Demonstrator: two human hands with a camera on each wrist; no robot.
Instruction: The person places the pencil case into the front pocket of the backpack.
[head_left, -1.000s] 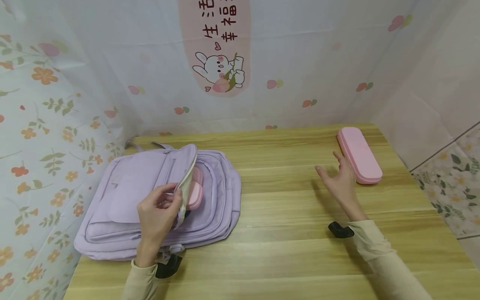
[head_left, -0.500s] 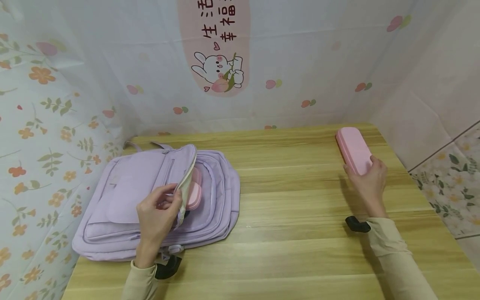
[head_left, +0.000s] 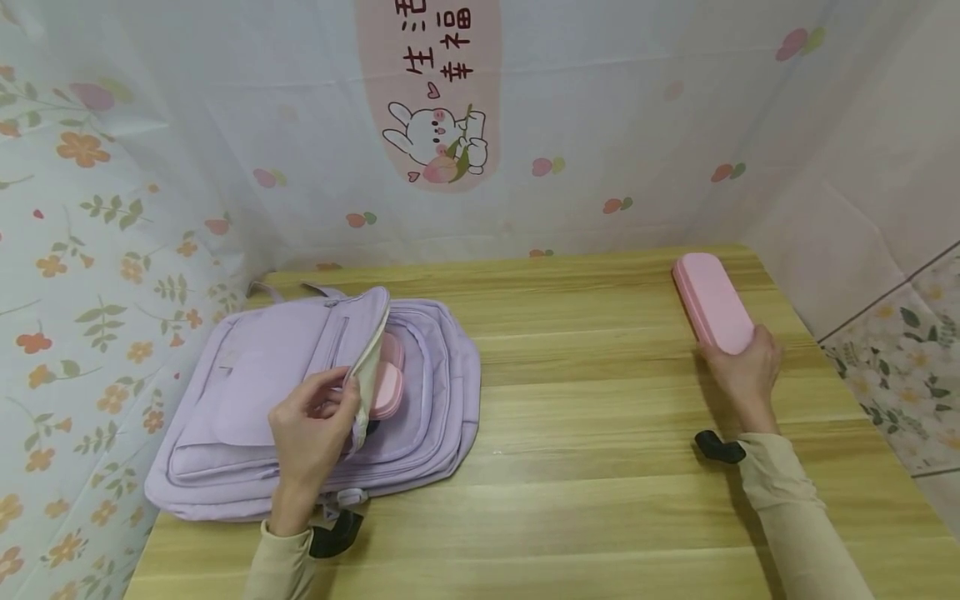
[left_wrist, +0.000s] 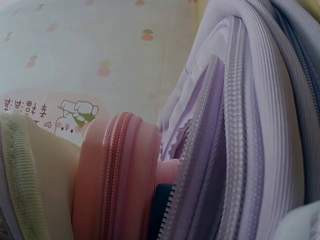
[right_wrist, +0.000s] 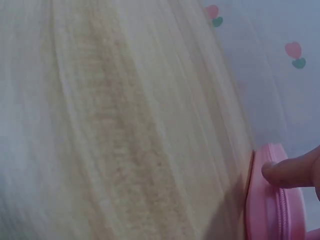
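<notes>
A lavender backpack (head_left: 247,375) lies on the left of the table. My left hand (head_left: 311,429) pinches the edge of its front pocket flap (head_left: 367,321) and holds it up. Inside the pocket sit pink cases (head_left: 387,392); the left wrist view shows one pink case (left_wrist: 135,175) with a zipper, and a dark thing partly hidden beside it. At the far right, my right hand (head_left: 746,375) grips the near end of a long pink zippered pencil case (head_left: 712,300). In the right wrist view the thumb (right_wrist: 287,172) presses on the pencil case's side (right_wrist: 260,205).
The wooden table (head_left: 570,417) spreads between the backpack and the pencil case. A printed curtain (head_left: 600,125) rises along the table's back edge, and a flowered sheet (head_left: 97,275) hangs on the left.
My right hand has moved right from beside the pencil case and taken hold of its near end. My left hand keeps the pocket flap lifted, nearly still.
</notes>
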